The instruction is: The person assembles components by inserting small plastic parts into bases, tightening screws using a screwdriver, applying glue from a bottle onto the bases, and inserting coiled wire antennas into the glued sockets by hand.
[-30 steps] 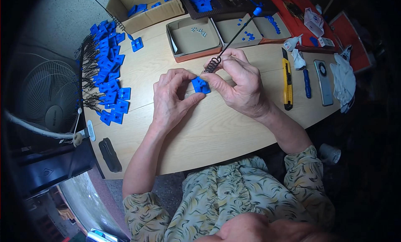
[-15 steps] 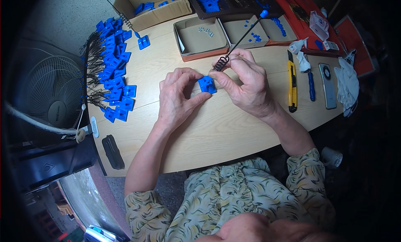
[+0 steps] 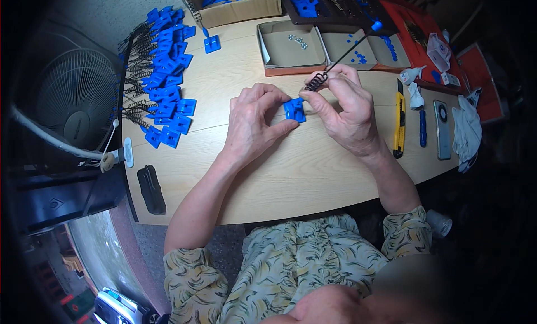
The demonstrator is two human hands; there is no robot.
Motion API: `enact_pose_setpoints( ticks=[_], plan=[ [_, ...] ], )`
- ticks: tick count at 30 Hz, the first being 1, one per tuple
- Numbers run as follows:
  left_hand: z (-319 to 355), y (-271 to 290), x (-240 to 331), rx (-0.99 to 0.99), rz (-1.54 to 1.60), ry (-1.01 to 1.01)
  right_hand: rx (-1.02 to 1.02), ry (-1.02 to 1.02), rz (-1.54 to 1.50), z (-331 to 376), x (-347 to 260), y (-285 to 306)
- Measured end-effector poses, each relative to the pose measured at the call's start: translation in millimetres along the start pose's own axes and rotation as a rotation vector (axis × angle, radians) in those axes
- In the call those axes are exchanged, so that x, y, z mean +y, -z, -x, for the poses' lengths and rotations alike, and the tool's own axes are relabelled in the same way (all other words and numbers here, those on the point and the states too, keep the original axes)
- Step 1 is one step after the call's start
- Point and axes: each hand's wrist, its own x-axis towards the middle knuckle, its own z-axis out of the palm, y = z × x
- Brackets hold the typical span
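Observation:
My left hand (image 3: 254, 121) pinches a small blue plastic base (image 3: 294, 111) between thumb and fingers, just above or on the wooden table. Close beside it, my right hand (image 3: 348, 110) is closed on a black wire rod with a coiled spring (image 3: 316, 82). The rod slants up and to the right, ending in a blue ball tip (image 3: 376, 26). Its lower end is hidden by the right fingertips near the base's upper edge, so I cannot tell whether the two touch.
Many blue bases with springs (image 3: 168, 80) are piled at the left, near a fan (image 3: 75, 117). Shallow cardboard trays (image 3: 293, 71) hold small parts. A yellow cutter (image 3: 399, 125), blue screwdriver (image 3: 423, 128), phone (image 3: 442, 131) and white glove (image 3: 466, 134) lie right; a black case (image 3: 151, 189), left.
The whole view has shifted, so the table things appear further right. The blue base has turned slightly in my left fingers; both hands keep their holds.

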Motion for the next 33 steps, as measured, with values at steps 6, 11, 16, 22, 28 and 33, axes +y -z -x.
enact_pose_setpoints(
  ticks=[6, 11, 16, 22, 28, 33],
  plan=[
    [1, -2, -3, 0.025, 0.042, -0.024, 0.003, -0.027, 0.003, 1, 0, -2],
    [2, -1, -3, 0.050, 0.038, -0.024, -0.111, -0.008, 0.065, 1, -2, -5],
    [3, -1, -5, 0.064, 0.020, -0.040, -0.022, -0.015, 0.033, 0, -3, -7],
    [2, -3, -7, 0.077, 0.048, -0.053, -0.015, -0.015, 0.044, 1, -1, -11],
    [3, -4, -5, 0.054, 0.009, -0.037, -0.033, -0.064, 0.066, 4, -3, -9],
    [4, -3, -7, 0.064, 0.022, -0.030, -0.062, -0.234, 0.001, 6, -9, -9]
  ],
)
